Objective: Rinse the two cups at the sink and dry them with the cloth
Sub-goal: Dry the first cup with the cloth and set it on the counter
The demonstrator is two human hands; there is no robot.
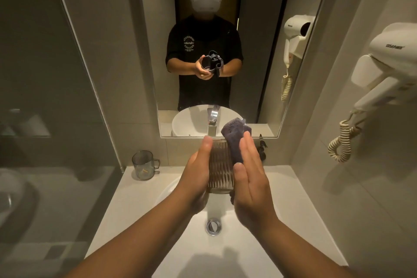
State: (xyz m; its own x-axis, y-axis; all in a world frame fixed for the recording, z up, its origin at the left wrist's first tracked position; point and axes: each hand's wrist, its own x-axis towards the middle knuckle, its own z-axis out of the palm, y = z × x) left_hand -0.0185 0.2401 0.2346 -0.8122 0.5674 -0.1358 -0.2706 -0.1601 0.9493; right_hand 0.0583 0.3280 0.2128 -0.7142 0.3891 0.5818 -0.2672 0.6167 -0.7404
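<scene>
A ribbed clear cup [220,168] is held upright above the white sink [194,253], gripped from its left side by my left hand [196,174]. My right hand [250,178] presses a dark purple cloth [234,136] against the cup's right side, fingers flat. The cloth sticks up past the cup's rim and a bit hangs below my palm. A second cup, a clear mug with a handle [144,165], stands on the counter at the back left, apart from both hands.
The sink drain [212,226] lies below the hands. The tap [213,119] is behind the cup, below the mirror [225,52]. A wall hair dryer [388,70] with a coiled cord hangs on the right. A glass partition [67,97] is on the left.
</scene>
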